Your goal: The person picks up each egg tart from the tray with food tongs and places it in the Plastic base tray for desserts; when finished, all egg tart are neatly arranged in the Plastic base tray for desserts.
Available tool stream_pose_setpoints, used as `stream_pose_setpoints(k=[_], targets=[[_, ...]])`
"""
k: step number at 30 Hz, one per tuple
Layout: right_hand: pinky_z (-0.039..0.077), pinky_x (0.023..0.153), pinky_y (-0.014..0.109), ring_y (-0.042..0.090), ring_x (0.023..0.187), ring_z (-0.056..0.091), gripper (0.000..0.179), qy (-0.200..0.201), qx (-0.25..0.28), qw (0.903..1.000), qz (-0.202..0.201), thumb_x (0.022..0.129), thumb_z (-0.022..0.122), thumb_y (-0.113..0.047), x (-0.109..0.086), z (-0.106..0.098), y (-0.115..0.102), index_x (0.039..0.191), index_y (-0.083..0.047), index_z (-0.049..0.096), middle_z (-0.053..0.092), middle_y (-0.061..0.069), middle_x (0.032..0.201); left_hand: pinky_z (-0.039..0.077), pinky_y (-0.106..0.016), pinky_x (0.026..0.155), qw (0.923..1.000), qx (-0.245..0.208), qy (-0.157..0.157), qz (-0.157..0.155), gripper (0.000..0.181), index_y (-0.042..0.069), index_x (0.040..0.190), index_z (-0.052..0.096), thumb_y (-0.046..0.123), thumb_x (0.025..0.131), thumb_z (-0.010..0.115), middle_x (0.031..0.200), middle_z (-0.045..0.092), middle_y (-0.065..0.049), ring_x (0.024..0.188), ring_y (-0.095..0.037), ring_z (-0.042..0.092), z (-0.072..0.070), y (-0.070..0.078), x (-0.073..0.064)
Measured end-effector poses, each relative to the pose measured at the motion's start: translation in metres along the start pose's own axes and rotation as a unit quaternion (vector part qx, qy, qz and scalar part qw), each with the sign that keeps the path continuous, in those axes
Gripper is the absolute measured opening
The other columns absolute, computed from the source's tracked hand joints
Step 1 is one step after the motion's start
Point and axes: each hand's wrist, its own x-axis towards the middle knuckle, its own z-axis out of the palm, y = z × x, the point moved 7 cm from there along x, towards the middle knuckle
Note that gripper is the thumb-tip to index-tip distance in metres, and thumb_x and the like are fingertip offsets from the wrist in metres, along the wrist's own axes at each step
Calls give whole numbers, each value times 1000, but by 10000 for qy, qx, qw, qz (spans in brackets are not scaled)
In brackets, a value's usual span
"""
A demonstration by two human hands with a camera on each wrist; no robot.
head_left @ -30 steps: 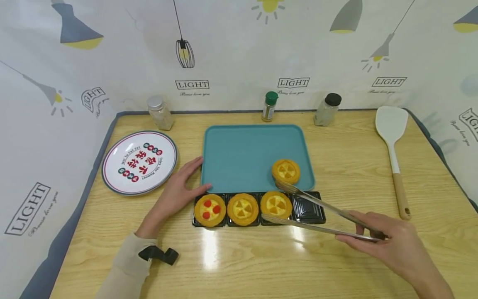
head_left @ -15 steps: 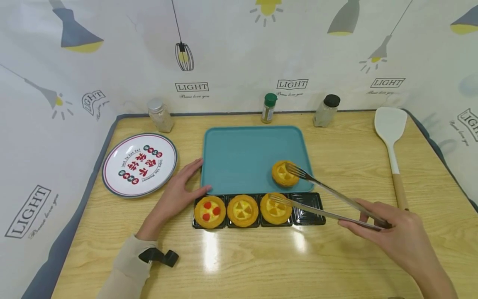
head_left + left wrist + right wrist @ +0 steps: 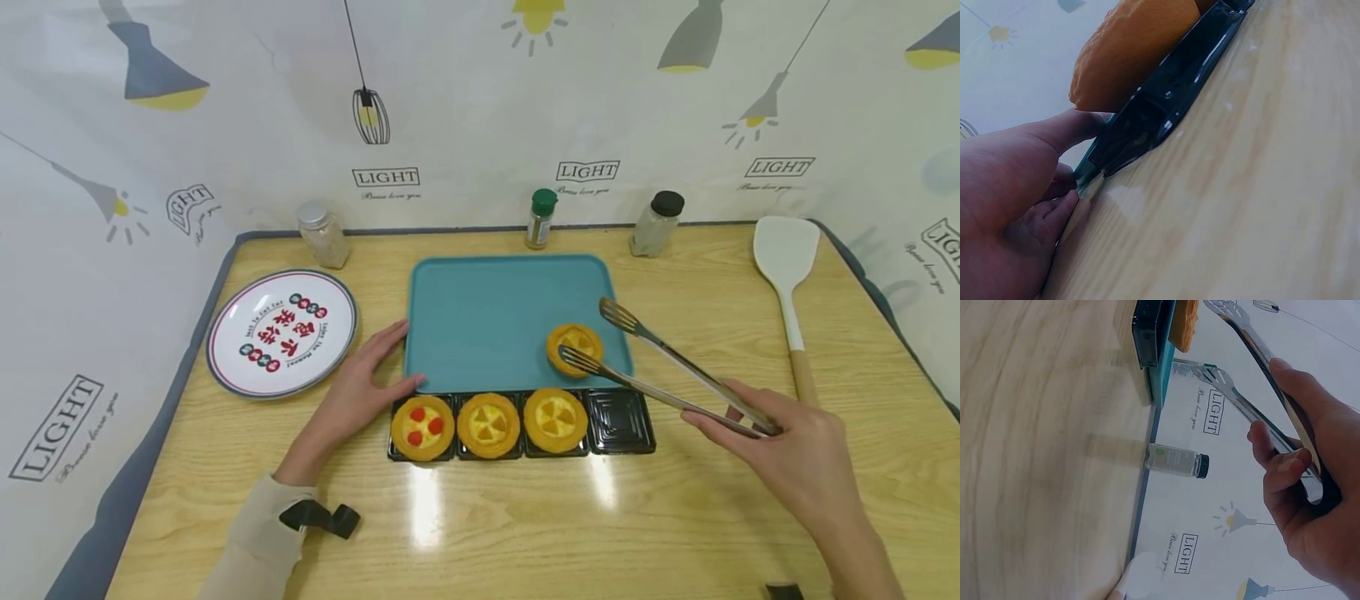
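My right hand (image 3: 798, 454) grips metal tongs (image 3: 667, 400) by the hinge end, their arms spread apart. One tong tip overlaps the egg tart (image 3: 564, 335) on the blue tray (image 3: 487, 300); the other lies over the tray's right rim. My left hand (image 3: 360, 387) rests against the tray's left edge, thumb at the near corner and fingers extended. In front of the tray lies a black plastic tray (image 3: 621, 421) with three tarts: one with red pieces (image 3: 422, 427) at left, then two with yellow wedges (image 3: 488, 425). Its rightmost compartment holds no tart.
A printed plate (image 3: 232, 358) lies left of the blue tray. Along the back stand a silver-lidded jar (image 3: 324, 237), a green-capped bottle (image 3: 539, 221) and a black-capped jar (image 3: 656, 225). A white spatula (image 3: 786, 250) with wooden handle lies at the right.
The tongs have moved up and right, away from the rightmost tart in the black tray, and over the tart on the blue tray. The left hand has stayed in place.
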Motion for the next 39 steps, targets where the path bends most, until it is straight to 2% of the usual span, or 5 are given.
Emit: stream_pose_setpoints(k=[15,24,30,39], targets=[[37,41,12,-4,47,48,51,-100,113,9998,159,55,95,-20,2,10,3,102,-8,79,67,-4,67,25,-50,114,9999,159,2,10,80,21,153,35,49,87,71,157,31,0,142,-24,28,1,-2,1],[39,45,12,-2,51,50,50,-278,246,9991,222,57,95,-19,1,14,2,102,-8,79,70,0,71,25,-49,114,9999,97,32,23,79,20,153,36,48,87,71,156,32,0,142,-24,28,1,-2,2],[40,47,12,0,54,51,50,-330,234,9992,56,57,95,-18,1,16,0,103,-6,78,74,6,81,25,-49,114,9999,106,32,27,80,21,153,36,49,87,71,156,32,1,142,-23,28,1,-2,2],[40,47,12,-1,54,51,50,-222,189,9991,-311,55,95,-16,1,15,-5,101,-5,79,74,6,79,26,-49,114,9999,116,14,0,80,22,153,36,49,87,71,156,32,1,142,-23,28,1,-3,1]])
